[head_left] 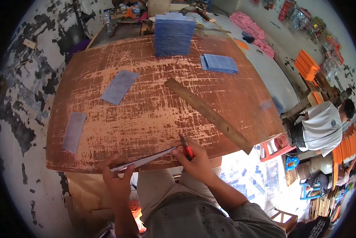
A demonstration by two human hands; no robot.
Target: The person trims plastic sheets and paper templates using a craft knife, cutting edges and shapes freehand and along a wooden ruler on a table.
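My left hand (120, 174) grips one end of a thin grey piece (148, 158), held edge-on over the front edge of the scratched brown table (146, 115). At the piece's other end is my right hand (191, 158), closed around a red cutter (188, 150) whose dark tip points up and away. Two flat grey pieces lie on the left of the table, one (120, 87) farther back and one (74, 132) nearer. A long, worn ruler-like strip (209, 115) lies diagonally on the right.
At the table's back stands a tall stack of blue-grey sheets (173, 35), with a smaller blue stack (220, 64) to its right. A person in a white shirt (323, 125) sits at the right. Orange stacks (307, 65) and a pink heap (251, 31) are beyond the table.
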